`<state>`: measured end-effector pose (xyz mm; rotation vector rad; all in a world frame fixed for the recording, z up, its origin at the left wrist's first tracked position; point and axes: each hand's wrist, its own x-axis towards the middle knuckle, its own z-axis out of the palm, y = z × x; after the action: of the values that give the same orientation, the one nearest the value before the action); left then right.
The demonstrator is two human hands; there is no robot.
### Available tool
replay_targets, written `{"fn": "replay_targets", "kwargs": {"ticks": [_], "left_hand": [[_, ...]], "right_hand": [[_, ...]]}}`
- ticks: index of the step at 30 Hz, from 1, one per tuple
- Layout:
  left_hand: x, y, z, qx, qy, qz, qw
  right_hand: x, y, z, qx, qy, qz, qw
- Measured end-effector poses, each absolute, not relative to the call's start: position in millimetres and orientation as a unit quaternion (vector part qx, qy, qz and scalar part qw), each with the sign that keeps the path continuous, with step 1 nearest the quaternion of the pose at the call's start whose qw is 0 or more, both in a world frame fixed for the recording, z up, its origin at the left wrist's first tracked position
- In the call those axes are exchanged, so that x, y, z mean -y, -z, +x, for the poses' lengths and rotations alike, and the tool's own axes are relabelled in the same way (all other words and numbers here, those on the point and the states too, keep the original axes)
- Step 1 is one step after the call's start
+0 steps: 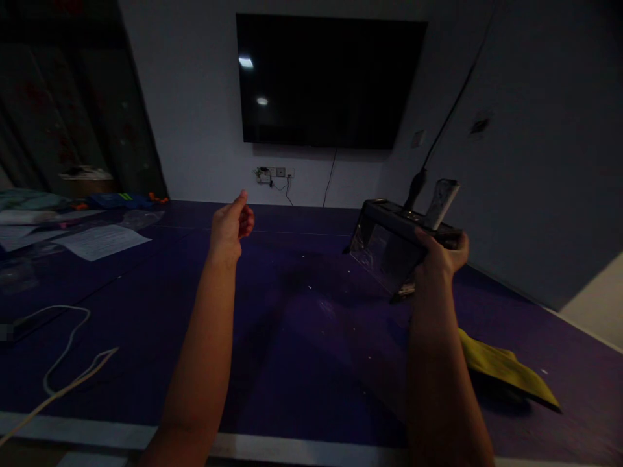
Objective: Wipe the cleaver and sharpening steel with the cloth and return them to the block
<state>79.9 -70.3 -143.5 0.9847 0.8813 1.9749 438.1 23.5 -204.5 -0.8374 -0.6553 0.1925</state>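
My right hand grips a dark box-shaped device by its near right end, holding it tilted above the table. The device has a clear or glossy panel on its side. A worn whitish upright piece and a black cable rise from its top. My left hand is raised over the table's far part, thumb up and fingers loosely curled, with nothing seen in it. A yellow cloth-like piece with a dark underside lies right of my right forearm.
The purple tabletop has small white specks. Papers, clear plastic and a blue item lie at left, with pale cords nearer. A dark television hangs on the wall above sockets.
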Motion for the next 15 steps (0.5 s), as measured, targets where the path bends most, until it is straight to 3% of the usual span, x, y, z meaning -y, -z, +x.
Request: {"fn": "replay_targets", "kwargs": {"ticks": [4,10,15], "left_hand": [[59,153,96,-0.38,-0.729,0.444,0.356],[36,171,107,-0.391,-0.72,0.506,0.27],[33,175,97,-0.352,-0.726,0.523,0.275]], "right_hand": [[-12,188,410,0.365,-0.219,-0.289,0.857],[1,182,366,0.436,-0.374,-0.23,0.786],[9,186,332,0.468,-0.468,-0.194,0.724]]}}
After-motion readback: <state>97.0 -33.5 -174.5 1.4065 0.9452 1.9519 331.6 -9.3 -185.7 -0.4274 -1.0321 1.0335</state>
